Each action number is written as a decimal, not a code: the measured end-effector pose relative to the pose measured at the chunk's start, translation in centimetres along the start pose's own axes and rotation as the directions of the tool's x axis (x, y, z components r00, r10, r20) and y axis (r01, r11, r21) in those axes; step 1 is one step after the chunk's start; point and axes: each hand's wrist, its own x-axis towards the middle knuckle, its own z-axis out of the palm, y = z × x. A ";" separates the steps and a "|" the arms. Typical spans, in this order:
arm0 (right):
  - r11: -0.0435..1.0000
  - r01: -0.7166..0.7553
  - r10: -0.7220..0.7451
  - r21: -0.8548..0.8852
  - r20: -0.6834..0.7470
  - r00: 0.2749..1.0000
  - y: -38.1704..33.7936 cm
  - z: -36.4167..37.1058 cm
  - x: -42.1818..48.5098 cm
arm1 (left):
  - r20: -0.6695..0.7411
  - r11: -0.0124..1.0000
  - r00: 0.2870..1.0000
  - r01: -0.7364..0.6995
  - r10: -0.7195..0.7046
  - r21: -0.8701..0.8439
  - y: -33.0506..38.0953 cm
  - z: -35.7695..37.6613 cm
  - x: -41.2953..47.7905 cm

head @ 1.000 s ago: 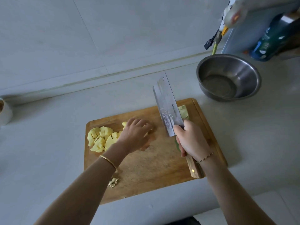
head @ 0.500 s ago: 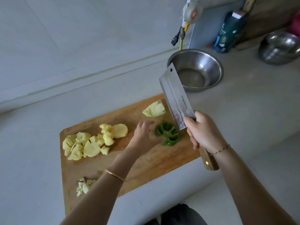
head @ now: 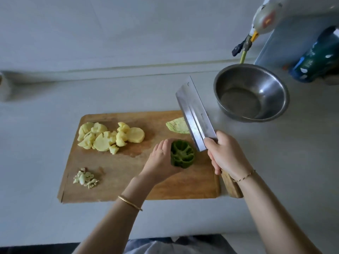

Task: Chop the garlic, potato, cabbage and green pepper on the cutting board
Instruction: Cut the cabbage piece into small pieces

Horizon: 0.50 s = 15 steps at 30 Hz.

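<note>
A wooden cutting board (head: 113,182) lies on the counter. Yellow potato pieces (head: 110,137) are heaped at its back left, and chopped garlic (head: 85,178) sits at its front left. A pale cabbage wedge (head: 177,125) lies at the back right, partly behind the blade. My left hand (head: 160,159) cups the left side of the green pepper (head: 182,154), which rests on the board with its cut side showing. My right hand (head: 226,154) grips the wooden handle of a cleaver (head: 195,114), whose blade is raised above the board's right end.
A steel bowl (head: 251,92) stands on the counter beyond the board's right end. A blue bottle (head: 315,63) and a white bottle with a yellow nozzle (head: 264,17) are at the back right. The wall runs along the back.
My left hand left the potato pieces and came to the green pepper, now cupping it. The cleaver lifted off the board and stays raised at the right. The camera view shifted.
</note>
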 end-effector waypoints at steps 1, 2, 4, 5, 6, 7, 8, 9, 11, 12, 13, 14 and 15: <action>1.000 0.010 -0.010 -0.008 0.012 1.000 0.0 -0.1 0.2 | -0.021 1.000 1.000 0.024 -0.024 0.004 0.1 0.0 -0.2; 1.000 0.018 -0.018 -0.014 0.020 1.000 0.1 -0.2 0.3 | -0.037 0.999 0.998 0.043 -0.042 0.012 0.2 0.0 -0.4; 0.999 0.028 -0.027 -0.022 0.019 0.999 0.1 -0.3 0.5 | -0.033 0.998 0.998 0.053 -0.052 0.031 0.2 -0.1 -0.5; 0.999 0.030 -0.029 -0.024 0.010 1.000 0.1 -0.3 0.6 | -0.007 0.998 0.999 0.049 -0.048 0.036 0.3 -0.2 -0.6; 0.999 0.033 -0.033 -0.022 -0.003 0.999 0.1 -0.4 0.7 | 0.028 0.999 0.999 0.034 -0.035 0.043 0.4 -0.3 -0.6; 0.999 0.035 -0.035 -0.013 -0.018 0.999 0.0 -0.5 0.7 | 0.067 0.998 0.998 0.006 -0.010 0.059 0.6 -0.4 -0.6; 0.999 0.034 -0.034 -0.007 -0.032 0.999 0.0 -0.6 0.8 | 0.109 0.996 0.994 -0.029 0.020 0.085 0.8 -0.5 -0.6; 0.999 0.031 -0.031 -0.009 -0.042 0.999 0.0 -0.7 0.8 | 0.143 0.991 0.989 -0.063 0.046 0.118 1.0 -0.5 -0.6; 1.000 0.013 -0.014 -0.016 -0.052 0.999 0.1 -1.1 0.9 | 0.203 0.980 0.977 -0.103 0.067 0.170 1.3 -0.5 -0.6; 1.000 0.007 -0.008 -0.017 -0.057 0.998 0.2 -1.3 1.0 | 0.236 0.977 0.970 -0.107 0.062 0.184 1.4 -0.6 -0.6; 1.000 0.002 -0.003 -0.019 -0.060 0.998 0.3 -1.5 1.2 | 0.276 0.975 0.960 -0.107 0.049 0.196 1.3 -0.9 -0.6; 1.000 -0.001 -0.001 -0.022 -0.063 0.998 0.4 -1.6 1.3 | 0.323 0.974 0.946 -0.100 0.030 0.202 1.2 -1.2 -0.5; 1.000 -0.003 0.002 -0.023 -0.066 0.998 0.4 -1.7 1.5 | 0.367 0.978 0.930 -0.085 0.009 0.190 1.2 -1.8 -0.4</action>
